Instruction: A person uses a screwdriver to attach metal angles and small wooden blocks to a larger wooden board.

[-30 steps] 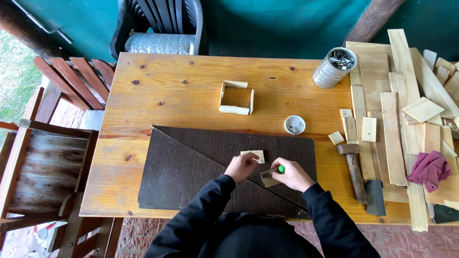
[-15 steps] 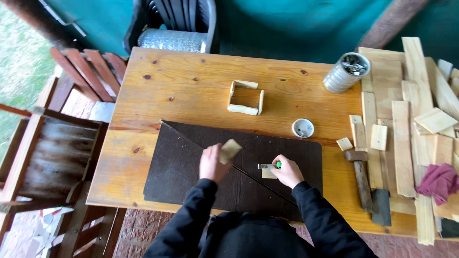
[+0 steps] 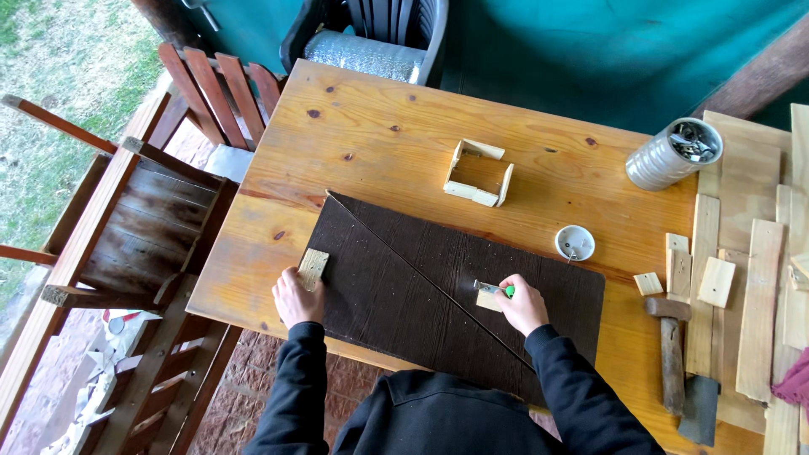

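Note:
My left hand (image 3: 297, 299) holds a small pale wood block (image 3: 313, 267) at the left edge of a dark brown board (image 3: 396, 278) lying on the wooden table (image 3: 371, 143). My right hand (image 3: 522, 305) rests on the board, gripping a green-handled tool (image 3: 495, 289) whose metal tip lies over another small wood piece (image 3: 488, 300). A thin diagonal line crosses the dark board between the two hands.
A small open wooden frame (image 3: 479, 173) sits beyond the board, with a white round lid (image 3: 575, 243) and a metal can of nails (image 3: 676, 153) to the right. Wood slats (image 3: 758, 303) and a hammer (image 3: 672, 350) lie at right. Wooden chairs (image 3: 152, 227) stand at left.
My left hand carried the small wood block leftward across the dark board to its left edge. My right hand stayed on the board with the green tool.

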